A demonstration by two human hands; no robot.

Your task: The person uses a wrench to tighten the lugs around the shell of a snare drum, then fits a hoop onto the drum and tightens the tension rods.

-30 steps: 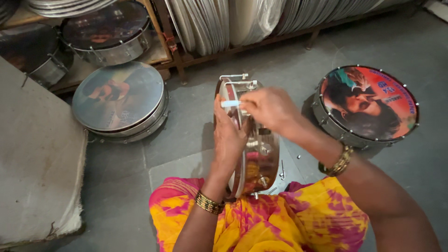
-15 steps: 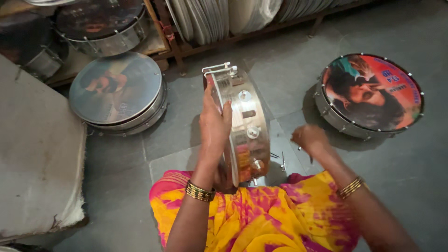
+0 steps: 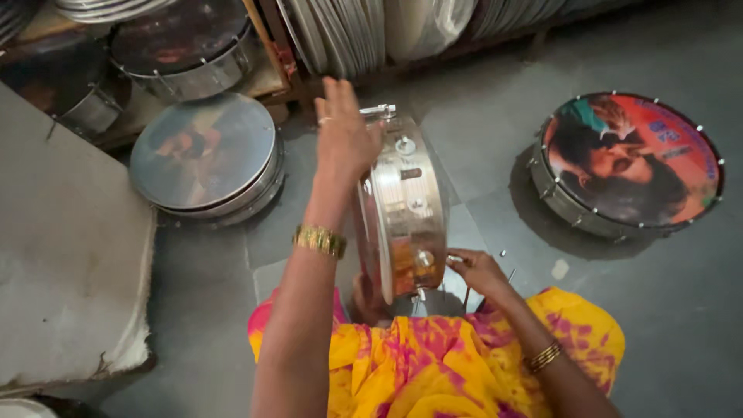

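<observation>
Right hand has dropped from the upright drum's top to its lower rim, fingers pinching a small fitting; left hand steadies the top, fingers spread.

The left hand is raised with the arm stretched forward, palm flat and fingers spread upward. The right hand sits low, close to the body, its fingers curled in a pinch, wrist bent

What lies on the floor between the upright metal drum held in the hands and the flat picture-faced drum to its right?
Bare grey floor, head view, separates upright drum from picture-faced drum.
</observation>
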